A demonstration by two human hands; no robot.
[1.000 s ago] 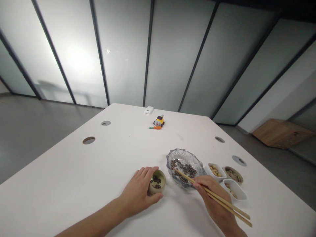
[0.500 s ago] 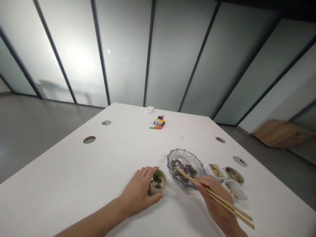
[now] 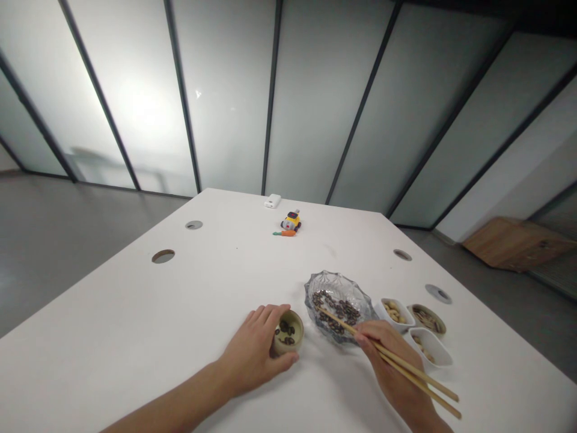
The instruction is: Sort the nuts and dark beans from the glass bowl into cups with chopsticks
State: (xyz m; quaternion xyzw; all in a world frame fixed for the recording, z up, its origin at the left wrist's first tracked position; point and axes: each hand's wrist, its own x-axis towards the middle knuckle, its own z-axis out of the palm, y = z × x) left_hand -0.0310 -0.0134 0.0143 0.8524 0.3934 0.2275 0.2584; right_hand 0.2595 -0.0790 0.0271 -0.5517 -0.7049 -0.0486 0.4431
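My left hand (image 3: 256, 346) wraps round a small pale cup (image 3: 295, 344) standing on the white table, thumb on the near side and fingers on the far side. Several dark seeds (image 3: 286, 328) lie inside the cup. Just right of it stands a clear glass bowl (image 3: 331, 281) with a scalloped rim, holding many dark, glossy seeds (image 3: 345, 311). A pair of wooden chopsticks (image 3: 408, 365) is held in my right hand (image 3: 390, 355). Their tips reach down among the seeds at the bowl's left part; whether they pinch a seed is too small to tell.
Right of the bowl stand two white dishes (image 3: 444, 356) with pale nuts and a round dish (image 3: 442, 326) of striped seeds. Farther back lie a toy car (image 3: 292, 221), an orange-and-green toy screwdriver (image 3: 285, 233) and a white box-shaped device (image 3: 273, 201). Round holes (image 3: 163, 257) pierce the tabletop.
The chopsticks have shifted very slightly to the left, their tips still among the seeds in the bowl. My left hand and the cup stay in place.
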